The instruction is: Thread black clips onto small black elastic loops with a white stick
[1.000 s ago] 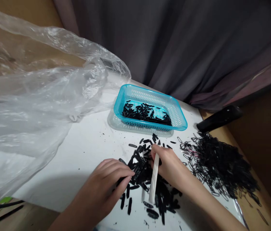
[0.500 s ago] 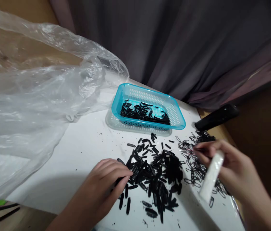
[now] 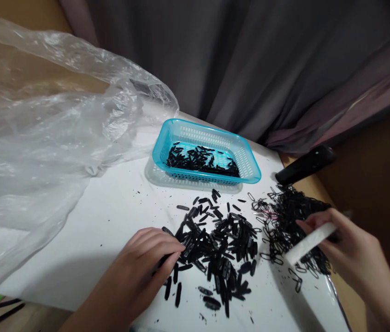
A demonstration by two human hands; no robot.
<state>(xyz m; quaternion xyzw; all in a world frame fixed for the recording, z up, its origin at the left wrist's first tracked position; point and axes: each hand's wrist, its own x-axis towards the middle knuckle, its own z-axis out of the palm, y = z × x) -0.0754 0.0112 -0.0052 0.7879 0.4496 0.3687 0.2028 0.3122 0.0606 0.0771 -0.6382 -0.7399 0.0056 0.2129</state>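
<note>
Head view: pieces (image 3: 225, 267) heaped loose on table (image 3: 119, 203), basket (image 3: 159, 159) of more pieces behind, loops (image 3: 293, 210) piled at right; layout probably separates kinds within easy reach. White stick (image 3: 310, 243) lies across right hand (image 3: 349, 244), held between thumb and forefinger, perhaps to leave fingertips free. Right hand over loops, forearm from lower right; contact unclear. Left hand (image 3: 148, 260) at heap's left edge, palm down, fingers together, thumb underneath; cannot tell whether it pinches piece.

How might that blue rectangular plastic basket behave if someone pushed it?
The blue rectangular plastic basket is probably stiff: its walls stand without sagging. It looks light, being thin-walled and perforated. Wide and low, it seems unlikely to tip, though the small black elongated pieces lying inside might slide.
</note>
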